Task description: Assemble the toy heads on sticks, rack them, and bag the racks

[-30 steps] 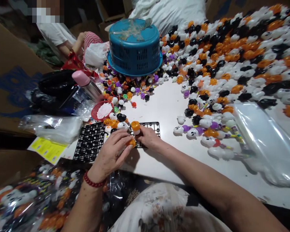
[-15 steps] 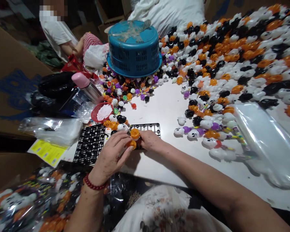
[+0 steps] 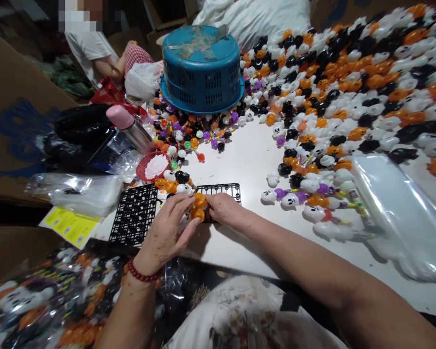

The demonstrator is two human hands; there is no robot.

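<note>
My left hand, a red bead bracelet at its wrist, curls its fingers and thumb around glossy orange plastic pieces, which look like small pumpkin figures. Close against their right side, my right hand is closed; its fingertips are partly hidden, and what they pinch cannot be made out. Under and behind my hands lies a black plastic grid. Another black grid, dense with small knobs, lies left of my left hand. Just beyond its fingers is a row of orange, black and white figures.
A blue basket stands upside down at the back. Piled figures cover the right side. Clear plastic bags lie at front right. On the left are a red basket, a pink-capped flask and a seated person.
The orange pieces have shifted slightly up and left, turning in my left hand. My right hand has moved a little left, closer against them. The view has tilted slightly.
</note>
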